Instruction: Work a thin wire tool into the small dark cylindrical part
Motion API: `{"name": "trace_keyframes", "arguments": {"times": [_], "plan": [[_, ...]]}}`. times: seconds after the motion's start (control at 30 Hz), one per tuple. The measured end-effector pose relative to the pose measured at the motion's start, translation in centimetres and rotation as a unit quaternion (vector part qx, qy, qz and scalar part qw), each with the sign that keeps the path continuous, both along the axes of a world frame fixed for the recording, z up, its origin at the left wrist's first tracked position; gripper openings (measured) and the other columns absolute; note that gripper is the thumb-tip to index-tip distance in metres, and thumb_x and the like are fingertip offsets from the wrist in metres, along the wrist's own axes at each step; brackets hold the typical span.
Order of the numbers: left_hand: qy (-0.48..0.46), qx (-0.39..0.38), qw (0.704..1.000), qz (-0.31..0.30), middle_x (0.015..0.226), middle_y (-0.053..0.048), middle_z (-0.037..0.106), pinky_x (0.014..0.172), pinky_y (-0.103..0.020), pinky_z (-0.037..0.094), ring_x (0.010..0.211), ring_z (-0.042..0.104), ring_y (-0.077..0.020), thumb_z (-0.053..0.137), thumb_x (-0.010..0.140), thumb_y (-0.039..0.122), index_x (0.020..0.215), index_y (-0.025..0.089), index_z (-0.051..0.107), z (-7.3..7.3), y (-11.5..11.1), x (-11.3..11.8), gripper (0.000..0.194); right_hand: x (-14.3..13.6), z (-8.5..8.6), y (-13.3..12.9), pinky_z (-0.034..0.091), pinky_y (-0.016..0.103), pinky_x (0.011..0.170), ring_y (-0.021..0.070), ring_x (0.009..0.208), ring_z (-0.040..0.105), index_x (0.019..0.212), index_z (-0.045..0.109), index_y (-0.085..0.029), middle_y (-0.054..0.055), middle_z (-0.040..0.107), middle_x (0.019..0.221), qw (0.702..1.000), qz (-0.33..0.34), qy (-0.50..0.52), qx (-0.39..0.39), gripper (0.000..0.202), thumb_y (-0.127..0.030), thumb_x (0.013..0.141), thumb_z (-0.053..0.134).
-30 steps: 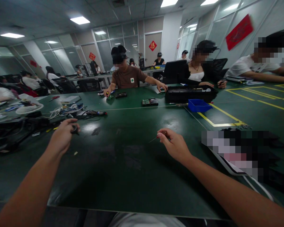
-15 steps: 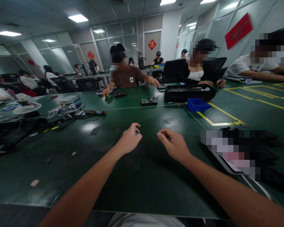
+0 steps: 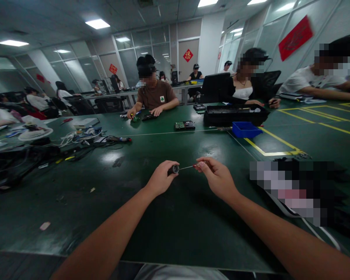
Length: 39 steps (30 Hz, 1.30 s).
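Observation:
Held above the green table [image 3: 151, 229], my left hand [image 3: 161, 179] is closed around a small dark cylindrical part [image 3: 174, 169] whose round, light-rimmed end faces out. To its right, my right hand [image 3: 218, 177] grips a screwdriver [image 3: 189, 167] with a reddish handle and a thin metal shaft. The shaft points left, and its tip is at or very near the cylindrical part's end; I cannot tell whether they touch. The fingers hide most of the screwdriver handle and the back of the part.
A circuit-board device [image 3: 184, 125], a black tray [image 3: 236, 116] and a blue bin [image 3: 246, 129] stand farther back. Cables [image 3: 76, 149] clutter the left. A blurred-out object [image 3: 291, 190] lies right. Across the table, a person in brown [image 3: 157, 95] handles a green board.
The cylindrical part has turned to show its end, and the screwdriver shaft has swung up toward it. Across the table, the co-worker's outstretched hand has drawn back toward the body.

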<state>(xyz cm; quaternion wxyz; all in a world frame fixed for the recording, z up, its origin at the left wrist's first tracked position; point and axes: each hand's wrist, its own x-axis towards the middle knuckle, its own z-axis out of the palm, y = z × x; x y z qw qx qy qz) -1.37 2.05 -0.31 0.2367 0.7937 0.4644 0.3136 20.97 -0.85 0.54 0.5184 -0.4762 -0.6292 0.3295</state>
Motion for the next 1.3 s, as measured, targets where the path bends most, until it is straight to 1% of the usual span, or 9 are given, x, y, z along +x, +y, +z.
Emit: {"name": "trace_keyframes", "arguments": {"times": [0.17, 0.47, 0.57, 0.7, 0.9, 1.07, 1.13, 1.23, 1.3], "plan": [[-0.005, -0.015, 1.0, 0.019, 0.122, -0.004, 0.063, 0.103, -0.041, 0.045, 0.114, 0.057, -0.0228, 0.067, 0.085, 0.016, 0.121, 0.024, 0.062, 0.0, -0.1, 0.0, 0.037, 0.0, -0.2, 0.1, 0.056, 0.039, 0.082, 0.0219, 0.09, 0.072, 0.109, 0.066, -0.021, 0.007, 0.076, 0.097, 1.0, 0.013, 0.003, -0.006, 0.029, -0.044, 0.094, 0.056], [-0.002, 0.001, 1.0, -0.017, 0.119, -0.002, 0.063, 0.103, -0.039, 0.043, 0.113, 0.057, -0.0209, 0.066, 0.086, 0.017, 0.117, 0.025, 0.063, -0.2, 0.0, 0.0, 0.032, 0.0, -0.1, 0.1, 0.055, 0.038, 0.08, 0.0219, 0.088, 0.072, 0.106, 0.067, -0.021, 0.007, 0.076, 0.096, 1.0, 0.005, 0.0, -0.008, 0.03, -0.045, 0.093, 0.055], [0.0, 0.0, 1.0, -0.024, 0.119, -0.004, 0.064, 0.104, -0.039, 0.043, 0.113, 0.057, -0.0211, 0.067, 0.085, 0.015, 0.116, 0.023, 0.064, 0.0, -0.1, 0.0, 0.032, 0.2, 0.4, 0.1, 0.053, 0.034, 0.069, 0.0215, 0.077, 0.07, 0.096, 0.071, -0.021, 0.005, 0.076, 0.084, 0.998, -0.022, -0.055, -0.01, 0.033, -0.05, 0.091, 0.057], [0.009, 0.014, 0.999, -0.027, 0.122, -0.005, 0.063, 0.105, -0.041, 0.042, 0.116, 0.056, -0.0222, 0.067, 0.087, 0.018, 0.12, 0.023, 0.063, -0.1, -0.1, -0.1, 0.034, 0.3, 1.1, -0.2, 0.042, 0.029, 0.05, 0.0172, 0.052, 0.059, 0.072, 0.069, -0.021, 0.001, 0.065, 0.057, 0.989, -0.066, -0.133, -0.013, 0.04, -0.057, 0.087, 0.059], [0.036, 0.021, 0.999, -0.033, 0.122, -0.004, 0.064, 0.102, -0.042, 0.043, 0.115, 0.055, -0.022, 0.066, 0.088, 0.021, 0.124, 0.026, 0.062, -0.3, -0.2, -0.2, 0.036, 0.3, 0.6, -0.1, 0.051, 0.031, 0.066, 0.0185, 0.073, 0.067, 0.102, 0.065, -0.022, 0.002, 0.071, 0.082, 0.997, 0.015, -0.076, 0.015, 0.023, -0.039, 0.092, 0.055], [0.043, 0.029, 0.998, -0.04, 0.122, -0.004, 0.064, 0.102, -0.041, 0.042, 0.115, 0.055, -0.0221, 0.067, 0.088, 0.02, 0.124, 0.025, 0.062, -0.3, -0.2, 0.0, 0.037, 0.3, 0.5, 0.0, 0.045, 0.03, 0.056, 0.0167, 0.056, 0.059, 0.095, 0.067, -0.022, -0.003, 0.059, 0.059, 0.994, 0.022, -0.103, -0.027, 0.034, -0.047, 0.097, 0.045], [0.044, 0.026, 0.998, -0.036, 0.123, -0.005, 0.064, 0.103, -0.042, 0.042, 0.116, 0.055, -0.0227, 0.067, 0.088, 0.02, 0.124, 0.025, 0.062, -0.2, -0.3, 0.1, 0.037, 0.3, 0.5, 0.0, 0.044, 0.03, 0.056, 0.0169, 0.056, 0.058, 0.094, 0.067, -0.022, -0.002, 0.057, 0.059, 0.993, 0.008, -0.113, -0.031, 0.035, -0.048, 0.097, 0.045], [0.045, 0.019, 0.998, -0.032, 0.124, -0.005, 0.063, 0.104, -0.043, 0.042, 0.117, 0.055, -0.0232, 0.065, 0.088, 0.02, 0.125, 0.025, 0.061, 0.0, -0.4, 0.2, 0.037, 0.3, 0.4, 0.0, 0.048, 0.032, 0.063, 0.0183, 0.069, 0.062, 0.112, 0.061, -0.022, 0.001, 0.063, 0.077, 0.996, 0.004, -0.086, -0.018, 0.028, -0.04, 0.095, 0.049], [0.049, 0.018, 0.998, -0.028, 0.124, -0.005, 0.063, 0.106, -0.044, 0.041, 0.117, 0.054, -0.0233, 0.065, 0.089, 0.019, 0.125, 0.025, 0.061, 0.1, -0.5, 0.2, 0.037, 0.3, 0.3, -0.2, 0.049, 0.033, 0.069, 0.0184, 0.075, 0.062, 0.114, 0.058, -0.023, 0.002, 0.063, 0.085, 0.997, 0.017, -0.073, -0.013, 0.026, -0.036, 0.094, 0.049]]}}
